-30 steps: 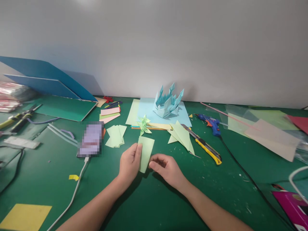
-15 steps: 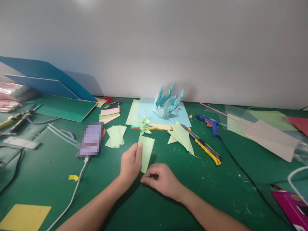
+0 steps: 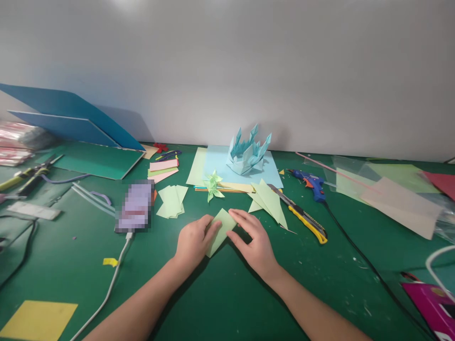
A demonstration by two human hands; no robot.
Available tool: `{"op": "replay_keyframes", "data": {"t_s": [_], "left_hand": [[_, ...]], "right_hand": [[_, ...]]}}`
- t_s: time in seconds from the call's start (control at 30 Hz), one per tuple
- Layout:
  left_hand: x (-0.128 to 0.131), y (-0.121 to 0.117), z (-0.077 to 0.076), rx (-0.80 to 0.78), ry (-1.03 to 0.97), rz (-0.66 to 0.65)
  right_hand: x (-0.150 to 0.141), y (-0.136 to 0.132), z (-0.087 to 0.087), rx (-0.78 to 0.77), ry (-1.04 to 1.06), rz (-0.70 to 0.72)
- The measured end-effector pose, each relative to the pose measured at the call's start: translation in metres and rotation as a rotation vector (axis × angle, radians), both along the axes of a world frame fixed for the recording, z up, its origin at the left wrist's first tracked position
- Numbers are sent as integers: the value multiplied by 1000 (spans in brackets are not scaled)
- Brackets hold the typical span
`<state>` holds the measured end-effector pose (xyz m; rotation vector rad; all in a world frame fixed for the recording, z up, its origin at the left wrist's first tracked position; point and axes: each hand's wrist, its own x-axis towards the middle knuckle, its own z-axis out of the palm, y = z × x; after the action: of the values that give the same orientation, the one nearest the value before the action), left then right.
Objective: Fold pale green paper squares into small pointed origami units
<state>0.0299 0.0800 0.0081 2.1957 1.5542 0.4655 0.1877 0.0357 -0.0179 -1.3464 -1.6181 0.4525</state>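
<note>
A small light green paper rectangle (image 3: pixel 221 232) is held tilted between both hands above the green table. My left hand (image 3: pixel 195 240) grips its left side, thumb on top and fingers hidden beneath. At the upper right corner, my right hand (image 3: pixel 253 244) has thumb and fingers about the paper's edge. Just beyond lies a green folded-paper flower (image 3: pixel 213 184). Left of it is a small pile of green paper pieces (image 3: pixel 172 201), and to the right are larger green paper pieces (image 3: pixel 269 201). A blue folded-paper crown shape (image 3: pixel 247 154) stands on blue sheets behind.
A yellow utility knife (image 3: pixel 307 222) and a blue glue gun (image 3: pixel 309 182) with a black cord lie to the right. On the left are a phone (image 3: pixel 135 206) on a white cable, pliers (image 3: pixel 33 177) and a yellow paper (image 3: pixel 39 319). A wall rises behind.
The green paper has turned clockwise and tilted rightward. My right hand has moved up from below the paper to its upper right corner. My left hand keeps its hold.
</note>
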Motion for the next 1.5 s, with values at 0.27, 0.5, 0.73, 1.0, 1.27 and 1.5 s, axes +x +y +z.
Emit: {"op": "replay_keyframes", "data": {"t_s": [0.27, 0.5, 0.73, 1.0, 1.27, 1.5], "left_hand": [[-5, 3, -6, -30, -150, 69], [-8, 6, -13, 34, -264, 39], [-11, 7, -12, 476, -238, -182], [-18, 10, -4, 347, -158, -362], [-25, 16, -5, 308, -114, -520], [-26, 18, -1, 186, -65, -631]], "right_hand": [[-2, -3, 2, 179, -210, 40], [-3, -3, 5, 144, -115, -1], [6, 2, 5, 104, 13, -142], [17, 4, 4, 61, 133, -50], [32, 8, 0, -14, -114, 168], [33, 8, 3, -14, -232, 259]]}}
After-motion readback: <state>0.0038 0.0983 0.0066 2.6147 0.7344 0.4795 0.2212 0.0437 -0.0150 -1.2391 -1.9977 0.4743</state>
